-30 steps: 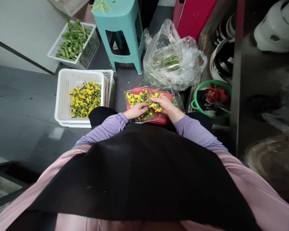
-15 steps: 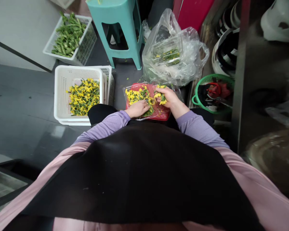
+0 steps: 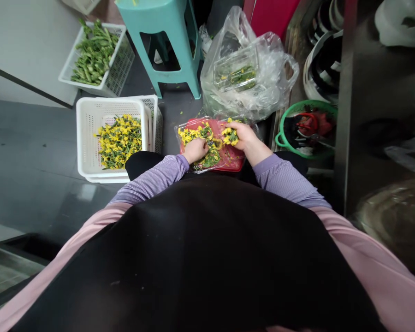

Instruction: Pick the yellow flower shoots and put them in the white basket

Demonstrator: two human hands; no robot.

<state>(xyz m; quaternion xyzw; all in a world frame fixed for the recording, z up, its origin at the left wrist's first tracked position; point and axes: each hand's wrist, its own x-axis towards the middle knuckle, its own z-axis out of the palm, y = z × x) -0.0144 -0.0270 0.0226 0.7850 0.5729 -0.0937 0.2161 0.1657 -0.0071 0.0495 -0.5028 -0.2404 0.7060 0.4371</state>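
Note:
In front of my knees lies a clear plastic box (image 3: 180, 133) on a red tray (image 3: 235, 163). Yellow flowers with green stems (image 3: 193, 133) fill much of its left half. My left hand (image 3: 196, 150) is over these flowers with its fingers curled together; whatever is in the fingertips is too small to make out. A small bunch of yellow flowers (image 3: 230, 135) is in my right hand (image 3: 244, 135), fingers closed round it, above the right side of the box.
At left stands a white basket (image 3: 85, 138) of yellow flowers, with a crate of green stems (image 3: 97, 50) behind. A turquoise stool (image 3: 155, 18), a plastic bag (image 3: 263, 97) with a clear box on it, and a green basin (image 3: 280, 138) surround the spot.
My left hand has drawn slightly back to the left, with its fingers curled more. My right hand still holds its bunch, turned a little. The view has shifted slightly.

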